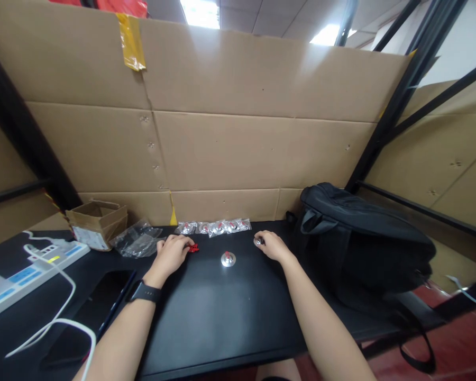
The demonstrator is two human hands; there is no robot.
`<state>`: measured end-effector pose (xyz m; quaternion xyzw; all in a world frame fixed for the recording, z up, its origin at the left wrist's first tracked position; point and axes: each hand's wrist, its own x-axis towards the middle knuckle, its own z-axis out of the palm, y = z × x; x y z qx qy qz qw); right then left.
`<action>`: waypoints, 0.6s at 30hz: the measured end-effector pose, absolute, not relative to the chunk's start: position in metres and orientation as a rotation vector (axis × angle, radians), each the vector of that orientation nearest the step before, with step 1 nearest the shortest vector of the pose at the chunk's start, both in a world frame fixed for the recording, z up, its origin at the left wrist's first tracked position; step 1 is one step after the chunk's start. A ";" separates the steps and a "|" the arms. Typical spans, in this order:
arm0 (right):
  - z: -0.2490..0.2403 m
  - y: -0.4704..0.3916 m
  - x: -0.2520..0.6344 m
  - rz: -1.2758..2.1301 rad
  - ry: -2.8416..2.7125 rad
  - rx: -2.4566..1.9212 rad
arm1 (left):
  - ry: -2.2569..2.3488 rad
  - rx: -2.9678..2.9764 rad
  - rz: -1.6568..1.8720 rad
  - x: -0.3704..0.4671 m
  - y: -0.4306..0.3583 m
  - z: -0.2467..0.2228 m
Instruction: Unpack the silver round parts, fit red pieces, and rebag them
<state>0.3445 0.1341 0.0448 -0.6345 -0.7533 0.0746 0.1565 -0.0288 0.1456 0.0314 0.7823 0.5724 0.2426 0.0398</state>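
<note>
Small red pieces [194,247] lie on the black table at the fingertips of my left hand [172,253]. Its fingers are curled together on them, and a dark watch [146,291] is on that wrist. To the right, my right hand [273,245] is closed at the fingertips around a small shiny metal part [258,241], partly hidden by the fingers. Between the two hands sits a round silver metal disc [228,259] with a red piece at its centre. Behind it, several similar discs in clear plastic bags [219,227] form a row along the cardboard wall.
On the left are an open cardboard box [97,217], a crumpled clear plastic bag [137,239], a white power strip [27,275] with white cables, and a dark phone [103,299]. A black backpack [365,238] takes up the right side. Cardboard [222,153] walls the back.
</note>
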 end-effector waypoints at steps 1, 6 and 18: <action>0.044 0.135 0.345 0.217 -2.153 -1.798 | 1.781 2.396 0.747 -0.029 0.146 0.030; 0.043 0.136 0.345 0.237 -2.136 -1.737 | 1.838 2.399 0.733 -0.029 0.149 0.025; 0.048 0.130 0.310 0.461 -1.854 -1.210 | 1.655 2.186 1.047 -0.010 0.139 0.042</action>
